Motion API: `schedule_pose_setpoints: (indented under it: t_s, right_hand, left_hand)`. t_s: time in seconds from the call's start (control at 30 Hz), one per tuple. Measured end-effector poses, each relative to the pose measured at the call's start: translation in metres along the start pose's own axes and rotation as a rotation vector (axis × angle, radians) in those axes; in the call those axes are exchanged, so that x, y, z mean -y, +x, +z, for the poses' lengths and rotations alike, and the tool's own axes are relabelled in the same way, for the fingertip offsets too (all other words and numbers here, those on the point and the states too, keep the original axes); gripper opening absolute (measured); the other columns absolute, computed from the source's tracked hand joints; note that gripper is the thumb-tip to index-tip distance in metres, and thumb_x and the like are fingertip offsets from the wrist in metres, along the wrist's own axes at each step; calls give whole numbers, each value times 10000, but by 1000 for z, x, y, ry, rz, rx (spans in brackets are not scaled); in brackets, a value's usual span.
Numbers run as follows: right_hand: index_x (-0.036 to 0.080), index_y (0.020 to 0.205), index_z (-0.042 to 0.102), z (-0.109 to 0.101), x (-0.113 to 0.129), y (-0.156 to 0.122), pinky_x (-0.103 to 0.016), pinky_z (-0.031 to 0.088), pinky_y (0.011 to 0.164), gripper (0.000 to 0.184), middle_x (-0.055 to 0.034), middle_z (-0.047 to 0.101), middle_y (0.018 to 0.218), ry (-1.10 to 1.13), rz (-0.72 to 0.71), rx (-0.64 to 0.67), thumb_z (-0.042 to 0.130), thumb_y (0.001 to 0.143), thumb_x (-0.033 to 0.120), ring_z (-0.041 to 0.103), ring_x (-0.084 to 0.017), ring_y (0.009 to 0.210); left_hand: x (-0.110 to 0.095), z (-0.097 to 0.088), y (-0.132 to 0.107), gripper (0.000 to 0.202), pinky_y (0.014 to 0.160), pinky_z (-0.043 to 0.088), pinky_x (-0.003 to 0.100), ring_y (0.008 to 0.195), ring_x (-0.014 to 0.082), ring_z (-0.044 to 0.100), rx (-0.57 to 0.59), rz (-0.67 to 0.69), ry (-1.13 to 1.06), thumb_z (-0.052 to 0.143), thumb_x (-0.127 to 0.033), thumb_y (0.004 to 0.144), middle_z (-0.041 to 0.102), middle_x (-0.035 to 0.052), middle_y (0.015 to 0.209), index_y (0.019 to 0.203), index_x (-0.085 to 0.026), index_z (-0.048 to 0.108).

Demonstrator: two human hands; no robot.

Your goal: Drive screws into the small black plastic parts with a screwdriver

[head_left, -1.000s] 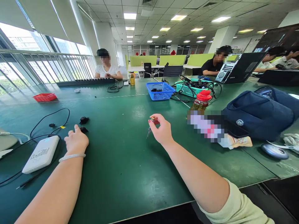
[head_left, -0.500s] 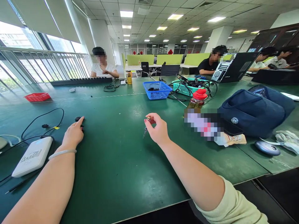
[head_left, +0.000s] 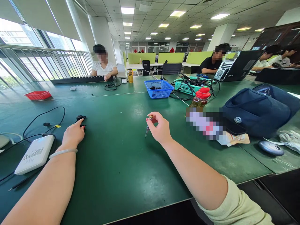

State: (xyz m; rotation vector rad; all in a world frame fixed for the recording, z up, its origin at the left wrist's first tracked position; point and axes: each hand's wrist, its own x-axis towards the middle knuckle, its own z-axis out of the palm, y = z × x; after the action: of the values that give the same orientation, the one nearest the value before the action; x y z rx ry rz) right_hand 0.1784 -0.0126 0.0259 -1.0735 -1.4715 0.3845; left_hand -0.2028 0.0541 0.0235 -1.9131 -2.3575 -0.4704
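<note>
My right hand (head_left: 160,128) is raised over the green table (head_left: 122,156), fingers pinched round a small tool (head_left: 148,126) whose thin metal tip hangs down. My left hand (head_left: 73,134) rests on the table at the left. Its fingers are curled, the forefinger reaching to a small black part (head_left: 81,117). A second black part lies half hidden under the fingertips. A pale bangle sits on that wrist.
A white box (head_left: 34,153) with black cables lies at the left. A blue basket (head_left: 158,88), teal basket (head_left: 187,88), red-capped bottle (head_left: 200,98) and navy bag (head_left: 255,111) stand to the right, a mouse (head_left: 271,147) nearer. A red tray (head_left: 37,95) sits far left. People sit opposite.
My left hand has slid forward from beside the white box to the small black parts. My right hand has stayed raised with the tool.
</note>
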Motion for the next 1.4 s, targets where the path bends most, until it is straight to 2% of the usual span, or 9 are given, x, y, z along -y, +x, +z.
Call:
schedule_pose_setpoints:
  t_s: [0.17, 0.5, 0.73, 1.07, 1.3, 1.4]
  right_hand:
    - [228, 937, 612, 1, -1, 0, -321, 547, 718, 163, -27, 700, 839, -8, 3, -2, 578, 857, 365, 663, -166, 716]
    - [224, 916, 603, 0, 2, 0, -309, 542, 692, 152, -24, 694, 819, -10, -14, -8, 577, 848, 356, 656, -156, 686]
    - [230, 911, 603, 0, 2, 1, -318, 549, 707, 145, -21, 693, 813, -8, -7, -13, 581, 840, 354, 653, -157, 680]
    - [232, 924, 607, 0, 0, 0, -318, 549, 709, 146, -23, 695, 829, -7, -4, 0, 581, 851, 356, 663, -163, 707]
    - [236, 926, 606, 0, 1, 0, -325, 553, 728, 156, -24, 700, 837, -16, 3, 1, 574, 851, 368, 663, -166, 716]
    - [231, 920, 605, 0, 2, 0, -323, 552, 717, 164, -26, 699, 829, -21, 12, -1, 574, 846, 374, 661, -167, 710]
  left_hand:
    - [-9, -10, -7, 569, 929, 473, 494, 1165, 374, 596, -3, -117, 55, 373, -358, 958, 602, 233, 1336, 1468, -116, 442]
    - [-9, -11, -7, 556, 889, 486, 463, 1119, 357, 613, -14, -151, 98, 424, -366, 941, 638, 219, 1281, 1436, -119, 489]
    - [-2, -3, -4, 567, 900, 486, 459, 1095, 338, 609, -23, -99, 82, 467, -328, 914, 647, 192, 1273, 1446, -132, 478]
    - [-3, -5, -4, 573, 901, 494, 447, 1109, 335, 609, -78, -162, 52, 476, -384, 921, 636, 199, 1272, 1438, -138, 488]
    - [-5, -5, -4, 630, 896, 482, 448, 1154, 373, 595, 30, -224, 77, 489, -454, 907, 638, 219, 1279, 1455, -145, 465]
    - [-9, -7, -6, 669, 922, 467, 459, 1182, 395, 582, 30, -251, 75, 481, -498, 903, 629, 227, 1301, 1468, -141, 443]
